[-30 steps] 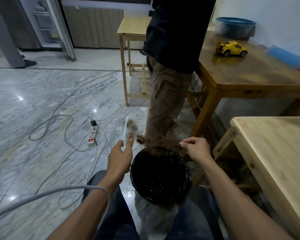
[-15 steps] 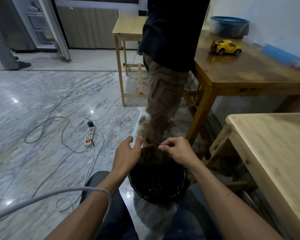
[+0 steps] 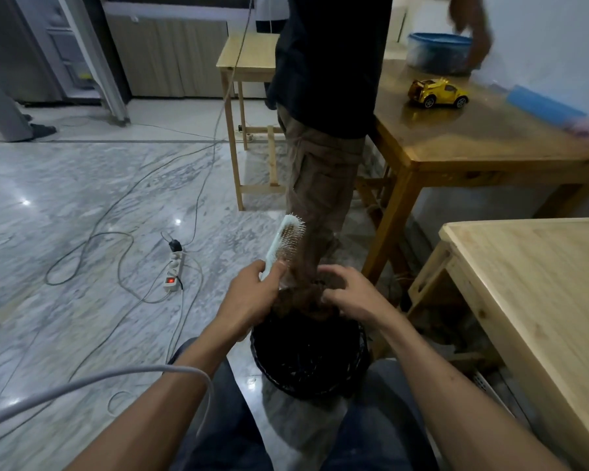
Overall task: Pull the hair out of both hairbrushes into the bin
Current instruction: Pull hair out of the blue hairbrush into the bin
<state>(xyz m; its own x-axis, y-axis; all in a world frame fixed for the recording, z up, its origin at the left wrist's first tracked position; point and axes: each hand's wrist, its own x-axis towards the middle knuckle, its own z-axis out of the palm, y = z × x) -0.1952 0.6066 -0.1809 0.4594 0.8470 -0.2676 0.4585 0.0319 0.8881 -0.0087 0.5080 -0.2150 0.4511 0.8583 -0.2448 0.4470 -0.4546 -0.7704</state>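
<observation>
My left hand [image 3: 252, 294] grips the handle of a pale green hairbrush [image 3: 284, 241], held upright above the bin with its bristles facing right. Brown hair [image 3: 300, 297] hangs in a clump from the brush's lower bristles down to the rim of the black bin [image 3: 308, 355], which stands on the floor between my knees. My right hand [image 3: 352, 294] is curled over the clump, fingers pinching into the hair just right of the brush. Only one hairbrush is in view.
A person in khaki trousers [image 3: 320, 185] stands right behind the bin. A light wooden table [image 3: 538, 300] is at my right, a darker table [image 3: 483, 137] with a yellow toy car [image 3: 437, 92] beyond it. Cables and a power strip [image 3: 174, 271] lie on the marble floor at left.
My right hand, which had drawn the hair out to the right, has come back in to the brush and grips the clump. The brush has tilted more upright.
</observation>
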